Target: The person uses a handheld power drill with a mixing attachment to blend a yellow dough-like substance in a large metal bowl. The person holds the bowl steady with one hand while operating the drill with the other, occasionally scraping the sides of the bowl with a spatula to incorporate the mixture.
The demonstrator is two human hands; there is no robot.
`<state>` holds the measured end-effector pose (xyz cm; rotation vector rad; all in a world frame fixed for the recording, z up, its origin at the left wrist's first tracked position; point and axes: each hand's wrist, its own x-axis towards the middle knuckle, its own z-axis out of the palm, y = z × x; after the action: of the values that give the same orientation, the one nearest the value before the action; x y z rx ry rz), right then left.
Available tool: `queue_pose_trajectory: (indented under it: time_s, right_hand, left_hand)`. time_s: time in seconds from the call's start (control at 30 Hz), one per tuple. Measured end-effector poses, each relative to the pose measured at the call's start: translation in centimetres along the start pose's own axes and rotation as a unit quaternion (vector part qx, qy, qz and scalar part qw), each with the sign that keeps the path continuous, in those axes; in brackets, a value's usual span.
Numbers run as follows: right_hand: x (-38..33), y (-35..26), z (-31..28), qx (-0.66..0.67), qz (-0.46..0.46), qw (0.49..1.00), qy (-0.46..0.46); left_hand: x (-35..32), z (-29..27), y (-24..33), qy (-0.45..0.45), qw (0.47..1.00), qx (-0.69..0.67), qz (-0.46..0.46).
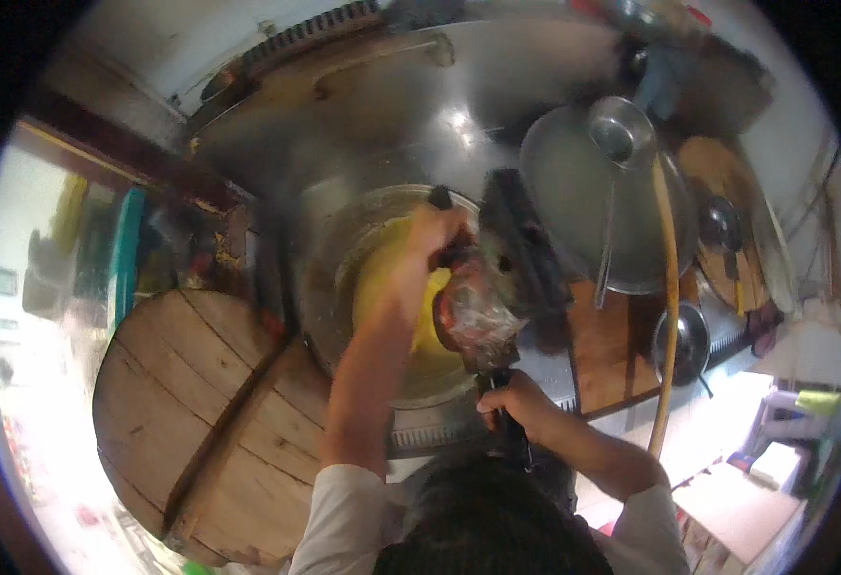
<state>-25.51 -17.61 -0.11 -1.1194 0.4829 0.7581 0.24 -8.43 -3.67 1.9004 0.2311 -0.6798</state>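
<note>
Work zone: a large, round, grey metal vessel (pixel 320 254) sits at centre, containing a smooth yellow mass (pixel 374 278).

Tool position: a hand-held machine with a reddish body, a dark block-shaped section and shiny, transparent wrapping (pixel 485 311) is located above the right portion of the vessel. Its dark section projects past the vessel's right rim. Contact between the machine and the yellow mass cannot be determined.

Left hand grip (pixel 437 230): closed around a black handle at the far side of the machine. The left forearm crosses over the vessel.

Right hand grip (pixel 526 407): closed around a black bar-shaped handle (pixel 514 436) at the near end of the machine, just outside the near rim of the vessel.

Surroundings, left: a large, round lid of brown wooden planks (pixel 166 383) lies beside the vessel. A straight wooden crossbar (pixel 224 441) spans the lid diagonally.

Surroundings, right: a wide, round, grey metal pan (pixel 564 192) lies near the machine. A long-handled silver metal ladle (pixel 604 225) rests over the pan. A long, yellowish wooden pole (pixel 670 287) passes across the pan's right side. Farther right, a dark round utensil (pixel 720 225) overlaps a round, brown wooden board (pixel 703 163).
</note>
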Motion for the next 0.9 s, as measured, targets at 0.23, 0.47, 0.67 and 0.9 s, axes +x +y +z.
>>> queue_pose_trajectory:
  time_s: [0.23,0.47,0.67,0.9]
  right_hand:
    - [4.5,4.2,-0.8,0.036,0.000,0.999,0.002]
    - [10.8,6.4,-0.1,-0.389,-0.229,0.892,0.005]
    - [10.6,0.9,3.0,-0.413,-0.172,0.894,0.023]
    - [6.8,-1.2,3.9,-0.400,-0.088,0.910,0.067]
  left_hand:
    - [-3.5,-1.5,-1.4,0.046,0.983,-0.154,0.088]
    - [-6.1,-9.0,-4.1,0.198,0.945,-0.232,0.115]
    - [-6.2,-13.6,-8.9,0.198,0.907,-0.350,0.126]
    - [-3.6,-12.5,-7.3,0.112,0.916,-0.375,0.083]
